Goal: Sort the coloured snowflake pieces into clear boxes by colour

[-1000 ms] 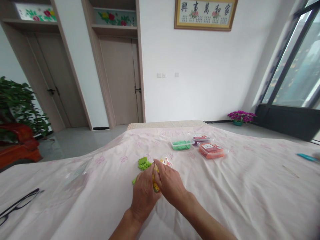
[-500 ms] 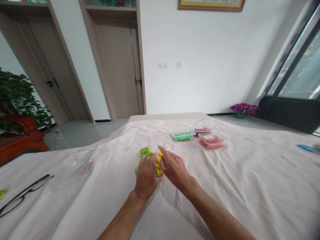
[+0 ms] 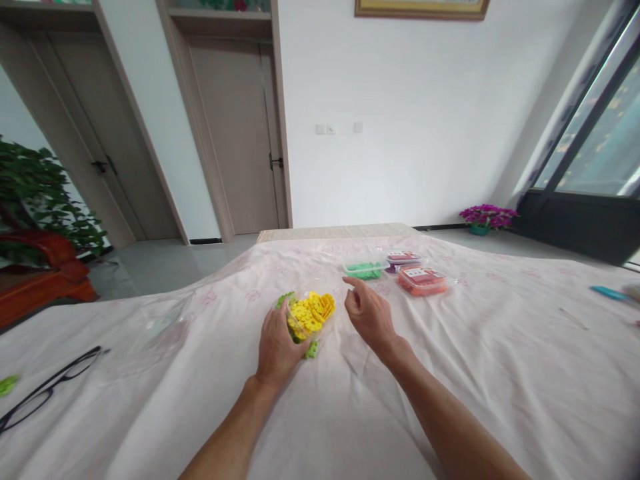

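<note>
A clear plastic box (image 3: 327, 322) full of yellow flower-shaped pieces (image 3: 311, 315) leans toward the right on the cloth. My left hand (image 3: 280, 343) is closed around its left side, thumb at the near edge and fingers behind. Light green pieces (image 3: 311, 350) show below the box, and more lie at its far left, partly covered by my fingers. To the right, apart from the box, is my right hand (image 3: 371, 315). Its index finger points out to the left while the other fingers are curled in; whatever they might hold is hidden.
Beyond my hands stand an uncovered box of green pieces (image 3: 364, 270), a box of orange-red pieces (image 3: 421, 281) and a purple one (image 3: 403, 257). Black-framed glasses (image 3: 47, 390) and a green piece (image 3: 7, 385) lie at left. A blue object (image 3: 609, 293) is far right.
My right hand has drawn away from the box to the right. The box has tilted and now shows its yellow pieces; my left hand has shifted slightly left with it.
</note>
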`<state>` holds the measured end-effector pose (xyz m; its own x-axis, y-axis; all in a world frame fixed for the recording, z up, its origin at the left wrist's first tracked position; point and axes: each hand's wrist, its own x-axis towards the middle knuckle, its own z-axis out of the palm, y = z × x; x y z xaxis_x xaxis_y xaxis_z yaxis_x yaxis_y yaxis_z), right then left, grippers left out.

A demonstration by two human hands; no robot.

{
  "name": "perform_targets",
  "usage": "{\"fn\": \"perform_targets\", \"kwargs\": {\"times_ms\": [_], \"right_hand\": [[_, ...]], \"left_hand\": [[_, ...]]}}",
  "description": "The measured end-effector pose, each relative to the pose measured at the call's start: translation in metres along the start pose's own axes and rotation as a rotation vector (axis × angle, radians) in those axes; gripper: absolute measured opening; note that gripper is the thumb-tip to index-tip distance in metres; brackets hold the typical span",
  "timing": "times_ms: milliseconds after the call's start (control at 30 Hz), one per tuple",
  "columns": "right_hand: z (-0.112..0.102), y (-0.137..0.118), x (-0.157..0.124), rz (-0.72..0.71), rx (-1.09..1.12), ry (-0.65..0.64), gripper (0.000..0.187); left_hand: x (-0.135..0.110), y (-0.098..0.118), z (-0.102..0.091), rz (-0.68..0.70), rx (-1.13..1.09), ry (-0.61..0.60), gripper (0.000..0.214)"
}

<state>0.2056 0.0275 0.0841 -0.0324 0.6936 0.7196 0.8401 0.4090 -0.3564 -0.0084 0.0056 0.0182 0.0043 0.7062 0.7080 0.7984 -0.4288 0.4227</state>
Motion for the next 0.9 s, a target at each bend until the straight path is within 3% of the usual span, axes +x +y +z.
{"fn": "perform_targets", "kwargs": {"times_ms": [100, 167, 367, 500, 667, 800, 900], "right_hand": [[0.011, 0.018, -0.008, -0.081, 0.011, 0.079, 0.035], [0.020, 0.029, -0.016, -0.114, 0.026, 0.065, 0.034], [0.044, 0.045, -0.033, 0.023, 0.152, -0.027, 0.051], [0.050, 0.046, -0.035, 0.053, 0.199, -0.066, 0.047], [0.055, 0.048, -0.036, 0.051, 0.177, -0.129, 0.017], [0.053, 0.044, -0.036, 0.038, 0.146, -0.141, 0.020], [0.045, 0.037, -0.035, -0.060, 0.042, -0.172, 0.027]], "left_hand": [[0.000, -0.003, 0.000, 0.034, -0.036, 0.020, 0.088], [0.001, -0.006, 0.000, 0.077, -0.040, 0.039, 0.084], [0.003, -0.012, -0.002, 0.138, -0.095, 0.109, 0.072], [0.004, -0.018, -0.005, 0.043, -0.165, 0.156, 0.075], [0.010, -0.026, -0.015, -0.078, -0.276, 0.255, 0.076], [0.014, -0.037, -0.025, -0.168, -0.287, 0.349, 0.078], [0.012, -0.050, -0.028, -0.246, -0.275, 0.404, 0.079]]}}
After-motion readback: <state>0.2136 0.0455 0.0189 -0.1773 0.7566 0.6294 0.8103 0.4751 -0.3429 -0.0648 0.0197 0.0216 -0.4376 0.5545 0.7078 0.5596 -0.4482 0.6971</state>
